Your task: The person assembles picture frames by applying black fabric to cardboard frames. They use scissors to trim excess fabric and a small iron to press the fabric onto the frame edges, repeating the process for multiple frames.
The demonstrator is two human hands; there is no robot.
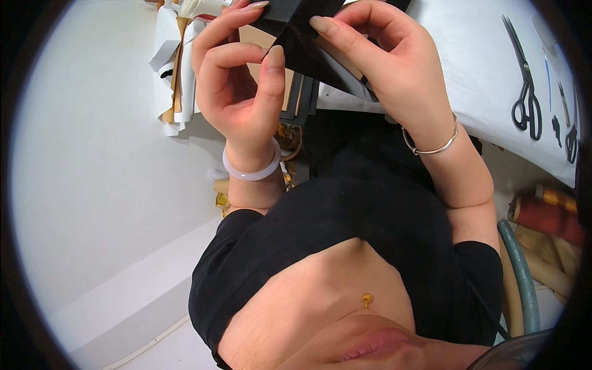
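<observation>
"In the head view, where's your work?"

"The black piece (302, 50) is off the surface, between my two hands near the near-left corner of the desk (472, 74); I can't tell whether it's over it."

"And your grip?"

"My left hand (242, 114) nips the edge between thumb and fingertip, another finger higher up. My right hand (404, 65) pinches it too, thumb on the dark face, fingers curled behind."

"How far along?"

"The upper part looks box-shaped, so I'd judge some shaping done. A flap (324, 69) slants down from the corner, not lying flat, so that corner seems unfinished. The top runs out of view; I can't vouch for the rest. The large scissors (528, 81) lie toward the desk's right edge, in neither hand."
</observation>
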